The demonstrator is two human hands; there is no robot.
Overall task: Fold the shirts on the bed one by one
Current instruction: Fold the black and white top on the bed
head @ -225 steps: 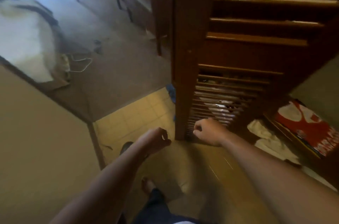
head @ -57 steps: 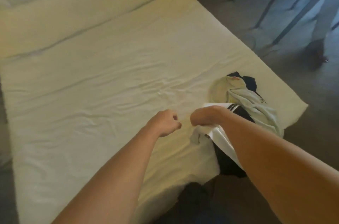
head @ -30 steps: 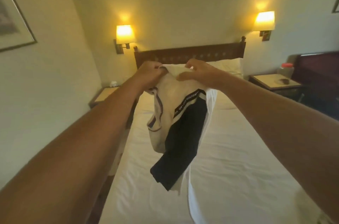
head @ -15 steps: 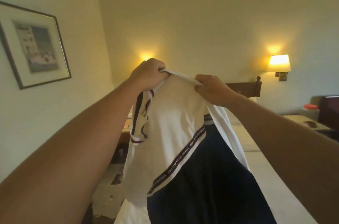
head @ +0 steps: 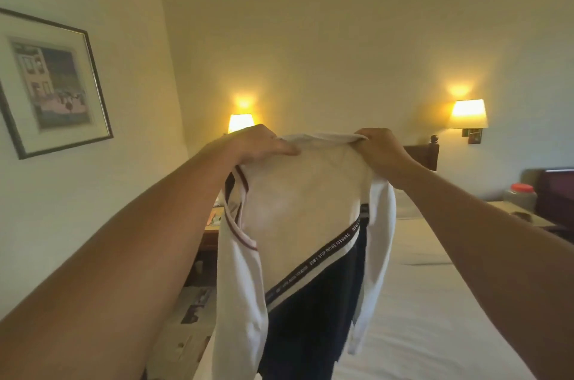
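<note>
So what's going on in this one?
A person is holding a white and navy shirt up in the air by its top edge, the left hand and right hand each gripping one side. The shirt hangs unfolded in front of them, above the bed, with its sleeves dangling. No fold has been made on it yet. Two wall lamps are lit beside the headboard.

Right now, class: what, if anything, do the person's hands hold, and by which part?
Both the left hand and the right hand grip one white and navy shirt by its top edge, one at each end; the rest hangs above the bed.
</note>
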